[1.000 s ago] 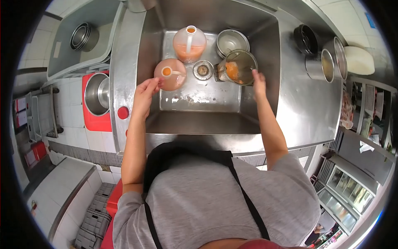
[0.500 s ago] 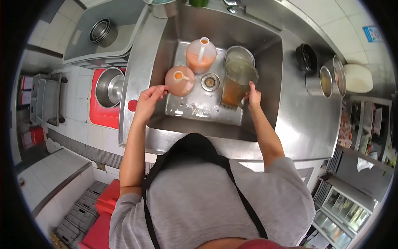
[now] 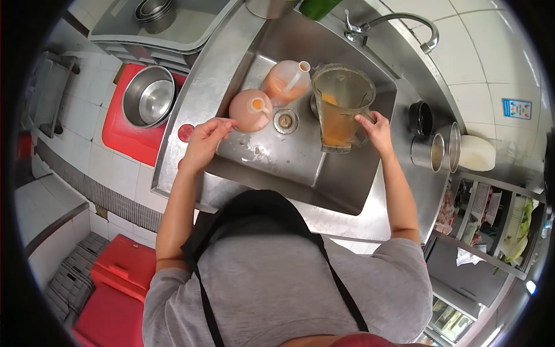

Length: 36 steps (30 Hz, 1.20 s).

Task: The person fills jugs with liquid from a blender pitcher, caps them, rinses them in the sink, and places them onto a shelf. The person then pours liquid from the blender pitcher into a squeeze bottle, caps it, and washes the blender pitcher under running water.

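My right hand point(image 3: 378, 132) grips the handle of a clear blender jar point(image 3: 337, 124) with orange-brown liquid in it. The jar is raised over the right part of the steel sink point(image 3: 277, 168); part of a round vessel shows behind it. My left hand point(image 3: 209, 140) is closed, its fingertips pinched against the side of a round plastic jug point(image 3: 247, 118) of pinkish-orange liquid. What the fingers pinch is hard to make out. A second open-necked jug point(image 3: 282, 81), partly filled with orange liquid, stands behind it, close to the drain point(image 3: 286, 121).
Red caps point(image 3: 185, 132) lie on the counter's left edge. A steel pot point(image 3: 149, 97) sits on a red surface beside the sink. The faucet point(image 3: 399, 23) arches at the back. Pots point(image 3: 428, 151) and a black container point(image 3: 421, 118) stand on the right counter.
My right hand has lifted the blender jar up and rightward, nearer the camera. The view has turned, bringing the faucet into sight. My left hand stays by the near jug.
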### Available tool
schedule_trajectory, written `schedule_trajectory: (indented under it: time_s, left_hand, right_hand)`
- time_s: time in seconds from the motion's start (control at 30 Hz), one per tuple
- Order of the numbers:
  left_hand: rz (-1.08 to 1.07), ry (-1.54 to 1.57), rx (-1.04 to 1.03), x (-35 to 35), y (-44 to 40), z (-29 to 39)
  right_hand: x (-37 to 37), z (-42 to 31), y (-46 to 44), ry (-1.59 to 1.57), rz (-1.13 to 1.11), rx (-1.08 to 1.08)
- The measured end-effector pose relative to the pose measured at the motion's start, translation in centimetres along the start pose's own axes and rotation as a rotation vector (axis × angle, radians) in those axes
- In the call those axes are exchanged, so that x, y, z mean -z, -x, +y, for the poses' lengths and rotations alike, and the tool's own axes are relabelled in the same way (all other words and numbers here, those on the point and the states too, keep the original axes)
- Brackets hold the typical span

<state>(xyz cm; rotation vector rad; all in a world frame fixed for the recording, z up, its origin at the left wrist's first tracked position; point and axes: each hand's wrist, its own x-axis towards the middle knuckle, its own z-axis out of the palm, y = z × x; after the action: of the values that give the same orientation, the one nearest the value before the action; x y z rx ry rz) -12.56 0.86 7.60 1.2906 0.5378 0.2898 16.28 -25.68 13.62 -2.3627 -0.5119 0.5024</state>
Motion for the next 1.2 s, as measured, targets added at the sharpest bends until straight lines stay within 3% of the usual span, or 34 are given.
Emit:
schedule_trajectory:
  time_s: [0.37,0.63,1.2]
  left_hand:
    - [0.065,0.021,0.001,1.0,-0.8,1.5]
    - [-0.008,-0.030,0.014,0.0,-2.6,1.0]
    - [-0.059,-0.038,0.045,-0.2,-3.9,-0.4]
  right_hand:
    - [1.3,-1.4,-5.7,0.260,-0.077,0.044]
    - [2.1,-3.8,-6.6,0.383,-0.224,0.048]
    - [2.8,-4.9,-8.3,0.530,-0.268,0.142]
